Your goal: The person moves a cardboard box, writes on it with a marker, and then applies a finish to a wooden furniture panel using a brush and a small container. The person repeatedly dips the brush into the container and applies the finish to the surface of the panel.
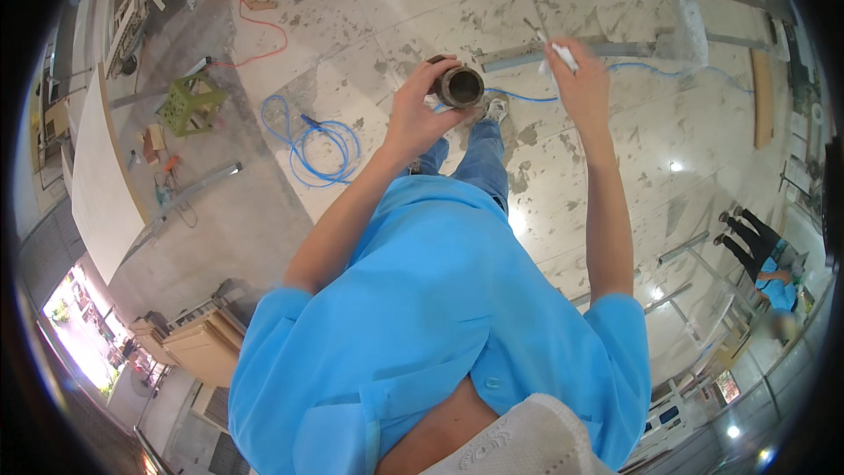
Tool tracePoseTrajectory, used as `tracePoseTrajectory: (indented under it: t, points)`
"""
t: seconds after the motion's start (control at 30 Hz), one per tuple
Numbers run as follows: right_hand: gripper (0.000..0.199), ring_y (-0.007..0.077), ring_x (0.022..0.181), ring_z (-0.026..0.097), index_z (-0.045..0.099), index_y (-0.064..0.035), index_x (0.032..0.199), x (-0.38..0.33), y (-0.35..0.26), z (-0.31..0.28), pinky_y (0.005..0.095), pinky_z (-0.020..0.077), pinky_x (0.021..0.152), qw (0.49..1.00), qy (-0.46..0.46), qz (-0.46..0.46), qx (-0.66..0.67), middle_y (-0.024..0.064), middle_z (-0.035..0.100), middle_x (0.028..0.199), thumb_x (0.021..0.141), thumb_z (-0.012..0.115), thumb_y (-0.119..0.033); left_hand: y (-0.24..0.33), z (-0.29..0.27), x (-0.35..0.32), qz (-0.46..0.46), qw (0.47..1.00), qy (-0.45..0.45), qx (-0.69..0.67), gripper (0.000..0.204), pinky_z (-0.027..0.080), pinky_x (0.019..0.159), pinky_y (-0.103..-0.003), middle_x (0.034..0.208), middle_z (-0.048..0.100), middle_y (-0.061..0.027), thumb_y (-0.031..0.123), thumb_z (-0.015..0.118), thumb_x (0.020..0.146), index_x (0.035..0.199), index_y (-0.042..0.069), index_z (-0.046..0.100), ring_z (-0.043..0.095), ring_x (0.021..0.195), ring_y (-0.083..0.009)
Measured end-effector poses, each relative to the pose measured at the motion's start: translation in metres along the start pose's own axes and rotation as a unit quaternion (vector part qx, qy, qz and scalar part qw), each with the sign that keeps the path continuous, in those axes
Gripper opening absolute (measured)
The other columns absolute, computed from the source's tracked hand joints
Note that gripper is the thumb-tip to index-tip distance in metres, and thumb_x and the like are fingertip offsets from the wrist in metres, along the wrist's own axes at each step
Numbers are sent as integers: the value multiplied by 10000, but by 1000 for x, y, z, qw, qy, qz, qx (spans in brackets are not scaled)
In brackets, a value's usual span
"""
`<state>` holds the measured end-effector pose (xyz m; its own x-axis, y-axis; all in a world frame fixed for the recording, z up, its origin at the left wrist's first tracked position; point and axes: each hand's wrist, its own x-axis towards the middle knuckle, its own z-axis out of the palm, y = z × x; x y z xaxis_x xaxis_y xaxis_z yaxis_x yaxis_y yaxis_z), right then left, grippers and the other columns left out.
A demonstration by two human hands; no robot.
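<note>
While the left hand (420,113) curves around a dark, round container (462,88), its fingers lie along the far side and its thumb along the near side, closed to the container's width. The container's open mouth faces the camera, above the floor (387,13) and in front of the person's jeans (485,158). The right hand (584,92), to the right of and apart from the container, is closed on 1 white-handled tool (563,56) (motion blur hides the exact finger placement), with a thin tip pointing up and left. On the floor, 1 blue hose (296,145) lies coiled left of the container; 1 green stool (189,107) sits farther left.
</note>
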<state>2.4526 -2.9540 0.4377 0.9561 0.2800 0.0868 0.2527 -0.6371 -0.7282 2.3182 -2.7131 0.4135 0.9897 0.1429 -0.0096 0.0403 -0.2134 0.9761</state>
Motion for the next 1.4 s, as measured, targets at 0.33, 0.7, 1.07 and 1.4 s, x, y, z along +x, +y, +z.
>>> tracePoseTrajectory:
  t: [0.33,0.7,1.07,1.4]
  points:
    - [125,300,836,703,752,-155,1030,39,49,33,376,541,713,989,107,-100,-23,68,706,929,926,744,-225,-3,-7,-31,-40,999,-13,3,683,529,1021,-337,1362,606,-96,28,884,718,1346,42,617,643,1199,-203]
    - [121,316,815,685,753,-168,1015,55,63,43,395,533,688,981,113,-126,-91,43,704,934,922,740,-244,-6,-9,-35,-42,999,-28,18,694,530,1040,-346,1403,592,-109,8,878,716,1357,39,613,639,1217,-211]
    - [137,290,855,701,746,-127,1045,54,63,40,356,542,736,982,112,-141,-56,66,712,954,935,736,-209,-4,-9,-39,-44,998,-30,19,698,539,1024,-347,1407,598,-107,11,880,705,1351,51,619,643,1218,-214]
    - [118,297,852,699,749,-144,1017,52,66,41,369,542,718,985,91,-130,-73,51,712,962,916,737,-202,-6,-9,-38,-38,999,-30,23,697,538,982,-330,1386,607,-92,27,885,702,1349,56,626,651,1186,-203]
